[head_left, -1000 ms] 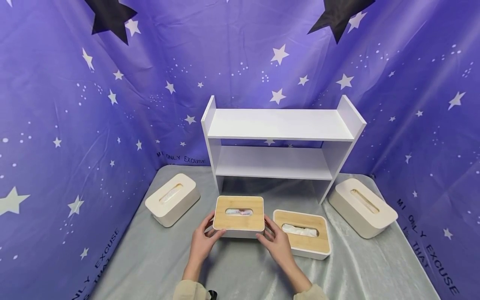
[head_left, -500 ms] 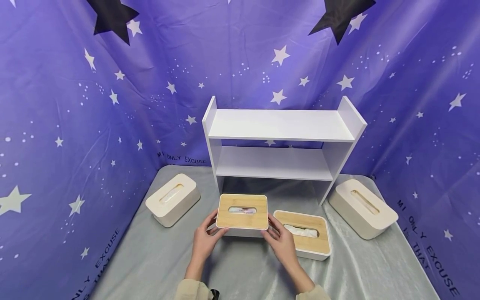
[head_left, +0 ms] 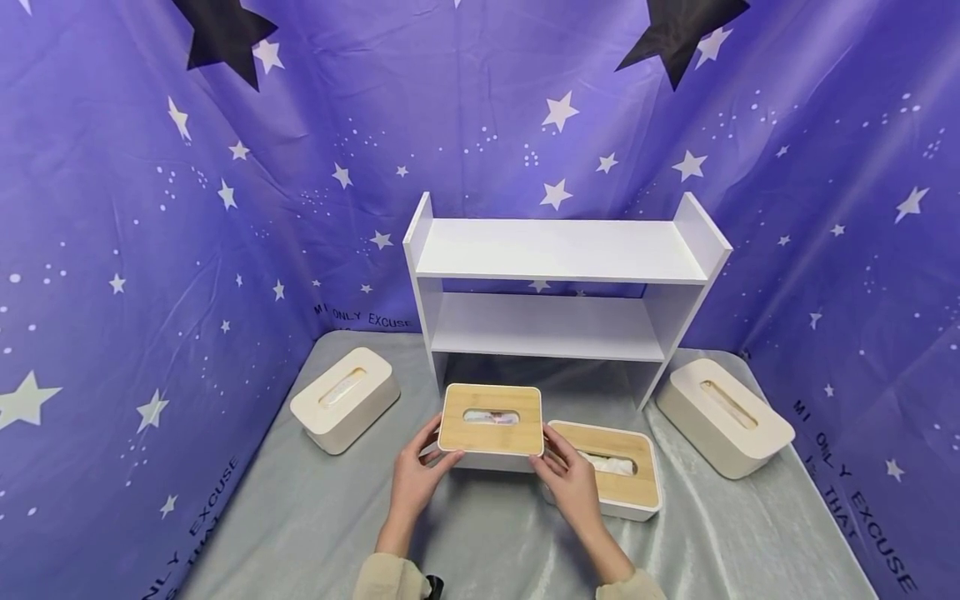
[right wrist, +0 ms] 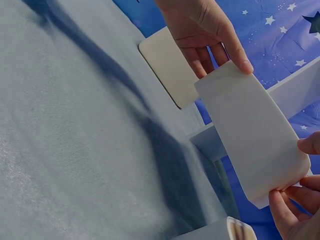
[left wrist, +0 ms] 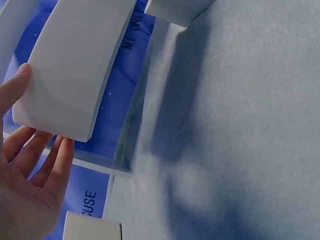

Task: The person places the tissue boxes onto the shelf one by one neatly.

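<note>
Between both hands is a tissue box [head_left: 491, 402] with a white body and a wooden lid, a printed pack visible through its slot. It is held up off the cloth; the wrist views show its white side [left wrist: 70, 65] and a shadow below. My left hand [head_left: 415, 477] grips its left end, thumb on the front edge and fingers at the end. On its right end my right hand [head_left: 574, 486] holds it the same way. Partly behind that hand, a second wooden-lidded tissue box [head_left: 626, 487] lies on the cloth with white tissue in its slot.
A white two-tier shelf [head_left: 558, 250] stands behind the held box. One cream tissue box [head_left: 348, 404] lies at the left, another [head_left: 723, 417] at the right. Grey cloth [head_left: 300, 533] covers the table, and a purple star-patterned curtain [head_left: 480, 100] surrounds it.
Both hands have carried the wooden-lidded tissue box to the right and slightly upward in the head view. The right hand now covers part of the second wooden-lidded box.
</note>
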